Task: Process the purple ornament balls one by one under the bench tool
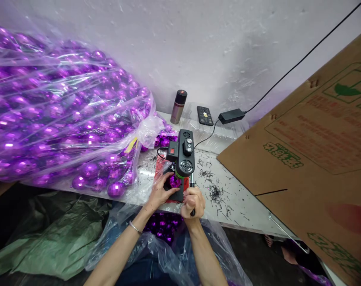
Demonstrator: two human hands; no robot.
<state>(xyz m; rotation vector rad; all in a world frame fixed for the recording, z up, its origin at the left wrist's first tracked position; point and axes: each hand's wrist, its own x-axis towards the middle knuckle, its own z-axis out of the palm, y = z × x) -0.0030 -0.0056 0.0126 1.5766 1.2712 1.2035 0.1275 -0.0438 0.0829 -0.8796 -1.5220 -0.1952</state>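
A small black bench machine [186, 153] with vents and knobs on top stands near the table's front edge. Beneath its head sits a shiny purple faceted ball [175, 181]. My left hand [162, 192] holds this ball from the left, thumb and fingers curved around it. On the machine's right side, my right hand [193, 202] is wrapped in a fist around a black-gripped lever handle [193, 185]. The underside of the ball and its contact with the base are hidden.
A big clear bag of purple balls [58, 119] fills the left. Behind the machine are a bottle [178, 107], a phone [204, 115] and a power adapter [231, 116]. Black scraps [215, 193] litter the table. A cardboard box [311, 155] leans in at right; more balls [164, 226] lie below.
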